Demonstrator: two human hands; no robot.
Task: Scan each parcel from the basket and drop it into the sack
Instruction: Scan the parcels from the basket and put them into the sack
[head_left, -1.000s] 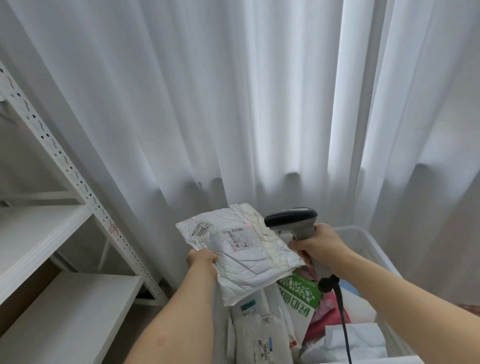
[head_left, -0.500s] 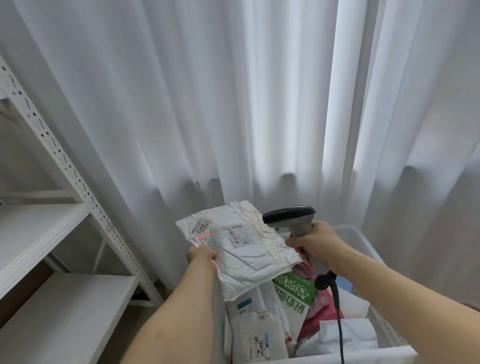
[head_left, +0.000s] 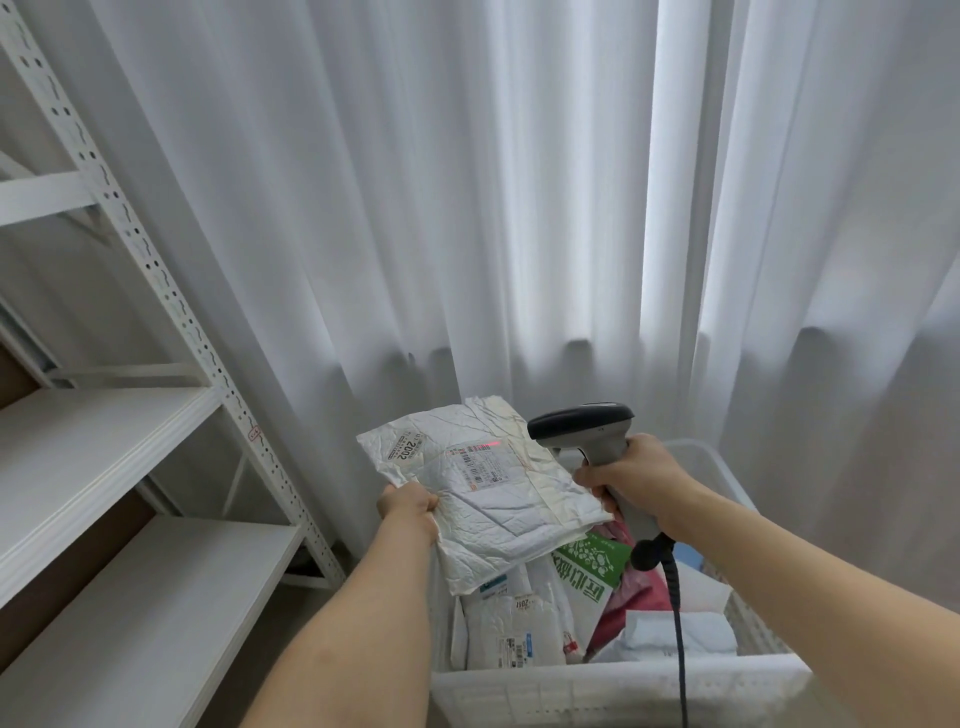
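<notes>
Head view: low in the centre of the frame, the left hand (head_left: 410, 506) pinches the near left edge of a crumpled white parcel (head_left: 493, 488) and holds it tilted, label up, above the basket (head_left: 613, 691). A red scan line (head_left: 491, 443) lies across the top of the label (head_left: 475, 462); a second sticker (head_left: 408, 449) sits toward the parcel's upper left corner. To the right, the right hand (head_left: 631, 475) is wrapped round the grip of a grey scanner (head_left: 584, 428), whose dark head points left at the parcel and comes just beside its right edge. The scanner's black cord (head_left: 675, 613) hangs down from the grip across the basket and runs out of the bottom of the frame.

The white basket fills the lower right. It holds more parcels: a white one with labels (head_left: 519, 629) partly hidden under the held parcel, a green and white one (head_left: 592, 566), a pink one (head_left: 634, 597) behind the cord, and white ones (head_left: 675, 634) at the right.

A white metal rack (head_left: 130, 457) with bare shelves stands along the left edge. White curtains (head_left: 467, 208) cover the whole upper half. The sack is not in view.
</notes>
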